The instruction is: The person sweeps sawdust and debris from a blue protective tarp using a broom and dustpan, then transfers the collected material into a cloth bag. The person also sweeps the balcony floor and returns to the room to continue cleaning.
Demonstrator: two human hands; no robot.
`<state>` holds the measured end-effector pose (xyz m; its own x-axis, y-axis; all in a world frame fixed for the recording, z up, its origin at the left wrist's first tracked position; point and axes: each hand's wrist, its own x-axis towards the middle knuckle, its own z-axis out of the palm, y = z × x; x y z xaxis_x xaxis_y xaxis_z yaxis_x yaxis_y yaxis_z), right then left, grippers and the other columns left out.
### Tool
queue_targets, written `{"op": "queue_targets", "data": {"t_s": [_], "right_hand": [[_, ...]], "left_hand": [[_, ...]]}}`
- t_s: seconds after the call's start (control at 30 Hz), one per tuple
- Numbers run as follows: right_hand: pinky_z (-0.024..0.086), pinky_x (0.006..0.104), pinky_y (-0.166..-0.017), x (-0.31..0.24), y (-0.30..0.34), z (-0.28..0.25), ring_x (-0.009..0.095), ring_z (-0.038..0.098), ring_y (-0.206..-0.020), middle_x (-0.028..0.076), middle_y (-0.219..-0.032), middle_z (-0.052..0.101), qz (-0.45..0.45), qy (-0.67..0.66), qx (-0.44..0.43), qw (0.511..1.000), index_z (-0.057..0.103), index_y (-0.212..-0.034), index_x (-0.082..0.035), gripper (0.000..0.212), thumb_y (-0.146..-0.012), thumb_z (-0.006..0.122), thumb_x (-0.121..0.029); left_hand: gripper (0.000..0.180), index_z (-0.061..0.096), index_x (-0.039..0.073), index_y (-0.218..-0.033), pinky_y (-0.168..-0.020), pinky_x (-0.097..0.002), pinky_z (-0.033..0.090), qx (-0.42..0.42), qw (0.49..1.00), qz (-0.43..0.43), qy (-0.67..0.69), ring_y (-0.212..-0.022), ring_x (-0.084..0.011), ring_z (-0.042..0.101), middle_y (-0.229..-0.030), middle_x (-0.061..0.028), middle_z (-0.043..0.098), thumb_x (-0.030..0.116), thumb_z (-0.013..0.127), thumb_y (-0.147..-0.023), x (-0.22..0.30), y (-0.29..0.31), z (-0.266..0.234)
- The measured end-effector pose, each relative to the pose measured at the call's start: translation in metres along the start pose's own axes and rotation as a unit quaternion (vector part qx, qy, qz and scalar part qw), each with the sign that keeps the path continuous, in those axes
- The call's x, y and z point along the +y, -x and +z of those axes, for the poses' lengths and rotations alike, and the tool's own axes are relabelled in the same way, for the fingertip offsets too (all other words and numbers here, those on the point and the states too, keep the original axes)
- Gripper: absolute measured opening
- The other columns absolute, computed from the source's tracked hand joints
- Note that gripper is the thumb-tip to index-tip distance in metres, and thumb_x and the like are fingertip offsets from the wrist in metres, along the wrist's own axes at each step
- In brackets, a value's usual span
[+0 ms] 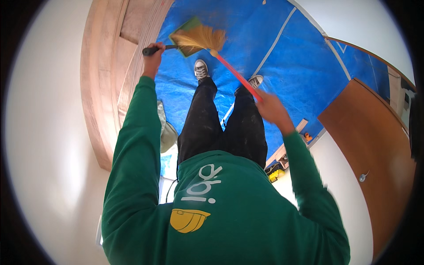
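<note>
My left hand (153,61) is closed round the black handle of a dustpan (190,50), whose green pan lies low over the blue floor sheet (291,57). In my right hand (273,109) is the red stick of a broom (234,73), slanting up and leftward from my fist. Its straw-coloured bristles (202,38) are fanned out over the pan and hide most of its inside. Both the bristles and my right hand look a little blurred. Whether any dirt lies in the pan cannot be made out.
Unpainted wooden panels (104,84) stand along the left, beside a white wall (53,145). To the right is a brown door (366,141) with a round knob. My sneakers (201,69) stand on the sheet. Yellow and orange items (277,175) lie by my right leg, a pale bag (168,138) by my left.
</note>
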<state>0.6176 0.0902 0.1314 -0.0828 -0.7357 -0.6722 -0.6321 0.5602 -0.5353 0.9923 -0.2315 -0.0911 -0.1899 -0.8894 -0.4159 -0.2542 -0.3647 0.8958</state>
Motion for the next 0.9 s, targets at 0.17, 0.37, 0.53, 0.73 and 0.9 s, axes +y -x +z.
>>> {"op": "queue_targets", "data": {"t_s": [0.17,0.37,0.53,0.73,0.9], "right_hand": [[0.053,0.0410,-0.095,-0.046,0.164,-0.029,0.034,0.070,-0.114,0.025,-0.127,0.069,0.198,-0.188,0.113,0.955,0.057,-0.144,-0.001,0.051,-0.094,0.062,-0.009],[0.053,0.0378,-0.075,0.018,0.126,0.044,0.022,0.066,-0.084,0.015,-0.101,0.068,0.305,-0.227,0.210,0.901,0.058,-0.142,0.002,0.049,-0.093,0.057,-0.008],[0.044,0.0383,-0.044,0.069,-0.056,0.118,0.018,0.053,-0.053,0.005,-0.071,0.059,0.365,-0.401,0.189,0.819,0.067,-0.117,-0.001,0.030,-0.090,0.058,-0.008],[0.044,0.0383,-0.047,-0.035,-0.099,0.153,0.022,0.056,-0.052,0.009,-0.072,0.062,0.245,-0.432,-0.020,0.868,0.066,-0.122,-0.002,0.034,-0.090,0.066,-0.013],[0.049,0.0364,-0.063,-0.092,-0.009,0.116,0.019,0.061,-0.066,0.006,-0.076,0.063,0.116,-0.366,-0.005,0.923,0.061,-0.139,-0.003,0.047,-0.094,0.064,-0.015]], "left_hand": [[0.015,0.066,0.003,-0.093,-0.091,-0.0320,0.056,-0.130,0.991,0.005,-0.032,-0.106,-0.0172,0.068,-0.114,-0.0120,0.071,-0.007,0.073,-0.086,0.025,-0.004,-0.054],[0.022,0.064,0.005,-0.098,-0.095,-0.0308,0.054,-0.224,0.964,0.099,-0.105,-0.104,-0.0163,0.067,-0.123,-0.0132,0.068,-0.015,0.064,-0.087,0.033,-0.026,-0.051],[0.024,0.065,0.002,-0.105,-0.093,-0.0292,0.054,-0.238,0.963,0.096,-0.082,-0.099,-0.0149,0.068,-0.113,-0.0090,0.068,-0.015,0.063,-0.088,0.025,-0.043,-0.044],[0.030,0.069,0.002,-0.112,-0.086,-0.0304,0.056,-0.222,0.963,0.108,-0.108,-0.090,-0.0140,0.067,-0.094,-0.0040,0.068,-0.014,0.069,-0.086,0.027,-0.045,-0.038],[0.019,0.065,0.004,-0.098,-0.098,-0.0320,0.053,-0.238,0.962,0.066,-0.116,-0.109,-0.0178,0.067,-0.123,-0.0113,0.070,-0.010,0.072,-0.087,0.034,-0.040,-0.046]]}}
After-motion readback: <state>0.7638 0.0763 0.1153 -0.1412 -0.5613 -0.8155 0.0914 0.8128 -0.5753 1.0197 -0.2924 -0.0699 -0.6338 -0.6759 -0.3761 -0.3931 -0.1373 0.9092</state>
